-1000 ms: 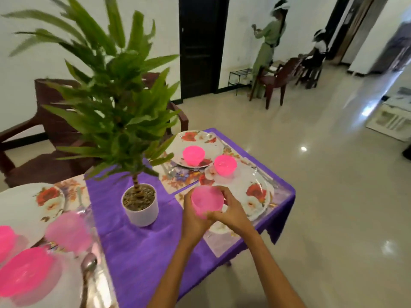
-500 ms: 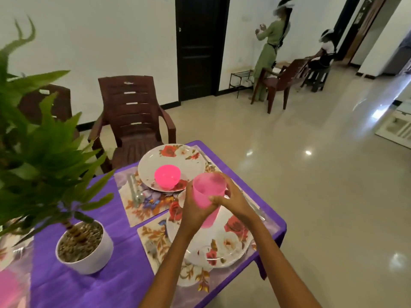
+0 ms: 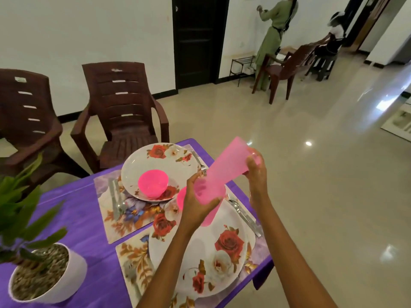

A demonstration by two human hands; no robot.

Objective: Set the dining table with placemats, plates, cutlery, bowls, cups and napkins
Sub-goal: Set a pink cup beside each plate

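While the left hand [image 3: 195, 204] grips the lower pink cup [image 3: 209, 202] and the right hand [image 3: 255, 172] pinches the upper cup [image 3: 226, 161] being drawn from it above the near plate [image 3: 213, 258], pull straight along the stack, not sideways. Nearby, the pink bowl [image 3: 153, 183] and spoon [image 3: 241, 213] crowd the tabletop [image 3: 73, 221].

A single wide-angle head view looks forward and steeply down from above the near corner of the purple-clothed table [image 3: 73, 221], close over the near flower-patterned white plate [image 3: 224, 258] and the forearms entering from the bottom edge; beyond the table it takes in the glossy beige tiled floor [image 3: 311, 174] and the dark door [image 3: 198, 38] at the far wall
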